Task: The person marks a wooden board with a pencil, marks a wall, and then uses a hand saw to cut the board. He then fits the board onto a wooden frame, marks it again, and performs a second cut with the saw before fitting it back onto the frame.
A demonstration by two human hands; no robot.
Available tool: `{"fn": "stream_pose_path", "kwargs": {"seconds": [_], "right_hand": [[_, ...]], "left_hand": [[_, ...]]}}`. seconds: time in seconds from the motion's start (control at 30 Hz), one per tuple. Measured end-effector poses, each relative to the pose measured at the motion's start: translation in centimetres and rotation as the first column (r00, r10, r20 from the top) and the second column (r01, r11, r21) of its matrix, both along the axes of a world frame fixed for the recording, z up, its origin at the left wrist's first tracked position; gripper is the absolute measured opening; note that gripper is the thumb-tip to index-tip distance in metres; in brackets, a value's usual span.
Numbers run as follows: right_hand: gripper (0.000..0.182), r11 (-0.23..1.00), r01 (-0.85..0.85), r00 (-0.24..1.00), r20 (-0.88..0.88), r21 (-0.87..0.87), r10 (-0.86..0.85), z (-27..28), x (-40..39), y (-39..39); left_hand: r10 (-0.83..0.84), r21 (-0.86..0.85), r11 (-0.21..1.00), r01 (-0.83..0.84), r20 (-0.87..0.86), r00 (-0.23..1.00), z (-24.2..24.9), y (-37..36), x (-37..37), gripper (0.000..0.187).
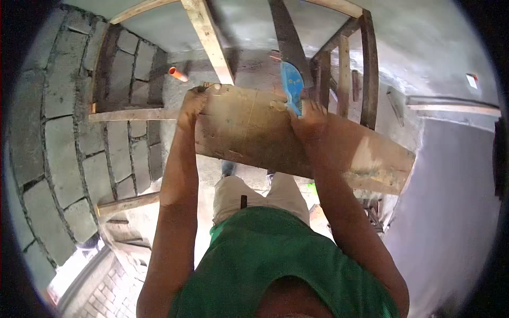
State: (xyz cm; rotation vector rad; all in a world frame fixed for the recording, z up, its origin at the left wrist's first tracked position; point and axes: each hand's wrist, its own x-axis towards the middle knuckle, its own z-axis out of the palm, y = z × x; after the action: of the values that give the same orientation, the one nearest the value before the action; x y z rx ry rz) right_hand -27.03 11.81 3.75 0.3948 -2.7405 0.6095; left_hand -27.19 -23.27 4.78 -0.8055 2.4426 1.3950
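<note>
A wide wooden board [249, 127] lies across in front of my body, stained and worn, its right end reaching toward the grey wall. My left hand [194, 102] is closed around the board's far left corner. At the far edge, right of the middle, my right hand [310, 119] is closed on the blue handle of a hand saw [292, 84]. The dark saw blade points up and away from me, beyond the board. The palm of my right hand overlaps the board's surface in this view, and part of the handle is hidden by the fingers.
Wooden framing posts [209, 40] rise behind the board, with darker posts [369, 69] on the right. An orange pipe [178, 74] sticks up at the back left. A block wall [66, 153] stands left, a smooth grey wall [456, 196] right. A timber [127, 204] lies low left.
</note>
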Motion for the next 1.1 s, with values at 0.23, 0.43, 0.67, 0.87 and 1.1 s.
{"fn": "stream_pose_path", "kwargs": {"seconds": [0.23,0.43,0.67,0.87,1.1], "right_hand": [[0.049,0.998,-0.048,0.996,0.081,0.05,0.044,0.9,0.8,1.2],[0.052,1.0,-0.004,0.993,0.118,0.002,0.004,2.3,0.8,1.3],[0.044,0.997,0.008,0.998,-0.069,0.083,-0.002,1.9,0.5,0.4],[0.048,0.997,0.053,0.978,0.197,0.057,-0.063,1.8,-1.8,-0.6],[0.054,0.992,0.099,0.906,0.404,0.077,-0.122,3.1,-3.0,-1.8]], "left_hand": [[0.109,-0.289,0.951,-0.115,-0.036,0.993,6.6,4.0,1.2,0.066],[0.094,-0.599,0.785,-0.158,-0.138,0.986,12.6,7.7,2.0,0.066],[0.011,-0.454,0.889,-0.063,-0.117,0.993,5.4,3.2,0.9,0.073],[-0.009,-0.622,0.77,0.138,0.205,0.979,0.0,3.3,-4.4,0.078],[-0.061,-0.464,0.85,0.249,0.383,0.922,-0.3,2.4,-5.8,0.075]]}}
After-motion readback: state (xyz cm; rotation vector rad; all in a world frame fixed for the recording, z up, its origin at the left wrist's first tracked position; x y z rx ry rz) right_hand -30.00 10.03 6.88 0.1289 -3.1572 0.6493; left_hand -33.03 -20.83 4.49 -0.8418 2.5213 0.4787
